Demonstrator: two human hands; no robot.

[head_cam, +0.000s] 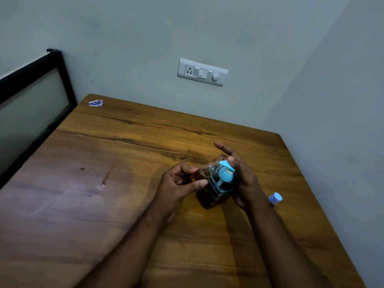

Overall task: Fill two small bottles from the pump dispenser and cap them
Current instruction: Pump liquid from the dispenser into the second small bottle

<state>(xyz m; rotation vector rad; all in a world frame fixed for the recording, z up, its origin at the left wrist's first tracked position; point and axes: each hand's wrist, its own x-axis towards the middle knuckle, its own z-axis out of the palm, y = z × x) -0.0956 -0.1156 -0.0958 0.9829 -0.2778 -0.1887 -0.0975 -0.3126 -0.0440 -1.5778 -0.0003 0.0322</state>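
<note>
A pump dispenser (214, 194) full of amber-brown liquid, with a light blue pump head (226, 169), stands on the wooden table (124, 183). My left hand (178, 186) holds a small clear bottle (204, 170), tilted with its mouth at the pump nozzle; some amber liquid shows inside it. My right hand (243, 179) wraps the right side of the dispenser, with a finger on the pump head. A second small bottle with a pale blue cap (275, 198) stands on the table just right of my right wrist, partly hidden by it.
The table sits in a corner, with walls at the back and right. A switch panel (202, 72) is on the back wall. A blue sticker (96, 103) marks the far left table corner. Small dark drips (106, 177) stain the table left of my hands. A black-framed panel (31, 96) stands to the left.
</note>
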